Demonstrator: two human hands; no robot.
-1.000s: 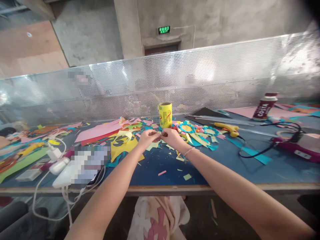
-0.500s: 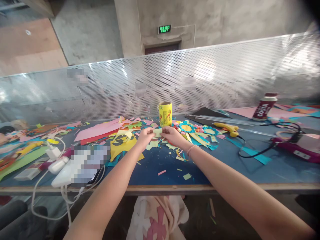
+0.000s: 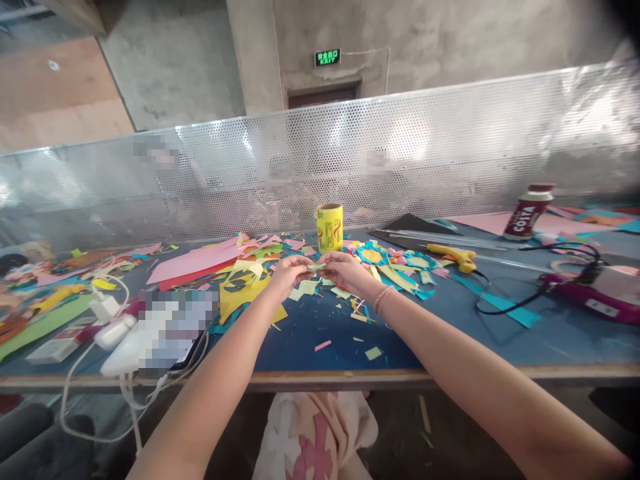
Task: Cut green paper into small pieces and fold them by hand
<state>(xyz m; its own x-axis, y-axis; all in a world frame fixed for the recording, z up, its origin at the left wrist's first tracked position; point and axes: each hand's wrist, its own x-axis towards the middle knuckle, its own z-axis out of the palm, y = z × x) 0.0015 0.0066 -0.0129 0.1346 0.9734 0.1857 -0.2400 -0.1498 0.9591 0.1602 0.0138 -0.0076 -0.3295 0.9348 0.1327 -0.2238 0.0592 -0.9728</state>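
Note:
Between my fingertips is a small piece of pale green paper (image 3: 317, 267), seen nearly edge-on. My left hand (image 3: 291, 273) pinches its left end, and my right hand (image 3: 345, 270) pinches the right end. Just behind my hands a yellow tape roll (image 3: 330, 228) stands upright on the blue table. Pale green scraps (image 3: 305, 289) lie beneath my fingers. To the left is a yellow paper sheet (image 3: 245, 293) with cut-outs. Blue and yellow paper flowers (image 3: 373, 256) lie right of the roll.
A yellow glue gun (image 3: 455, 257) with a black cable lies to the right, before a dark red bottle (image 3: 529, 212). On the left are a phone (image 3: 190, 353), a white power bank (image 3: 120, 353) and cables. A perforated metal screen (image 3: 320, 153) stands behind the table.
The pale green paper has turned or folded from showing its flat face to a thin edge. My hands have stayed in nearly the same place, still pinching it.

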